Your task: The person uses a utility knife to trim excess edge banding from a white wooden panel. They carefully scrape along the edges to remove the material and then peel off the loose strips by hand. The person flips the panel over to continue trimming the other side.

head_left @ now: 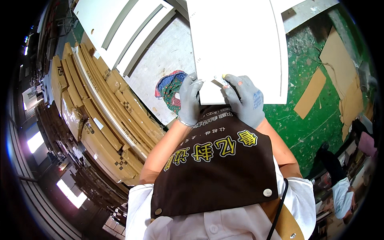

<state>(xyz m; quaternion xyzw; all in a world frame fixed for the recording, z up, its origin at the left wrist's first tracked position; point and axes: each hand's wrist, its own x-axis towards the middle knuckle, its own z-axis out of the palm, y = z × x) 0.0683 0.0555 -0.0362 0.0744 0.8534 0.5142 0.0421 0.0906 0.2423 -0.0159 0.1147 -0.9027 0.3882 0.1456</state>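
A white panel (240,44) with a grooved right edge lies in front of me, its near end close to my brown apron. My left hand (189,100), in a grey glove, is closed at the panel's left near corner, with a thin pale bit (197,81) showing at its fingertips. My right hand (246,98), also gloved in grey, rests over the near end with fingers bent in a pinch. A small yellow-tipped thing (224,76) shows at its fingertips; its kind is too small to tell. Between the hands, a small pale spot (215,77) shows on the panel.
A crumpled patterned cloth (171,90) lies on the grey tabletop (166,52) beside my left hand. White slotted panels (134,28) lie farther left. Long brown cartons (96,108) are stacked at left. Cardboard pieces (310,94) lie on the green floor (290,128); another person (340,192) is at far right.
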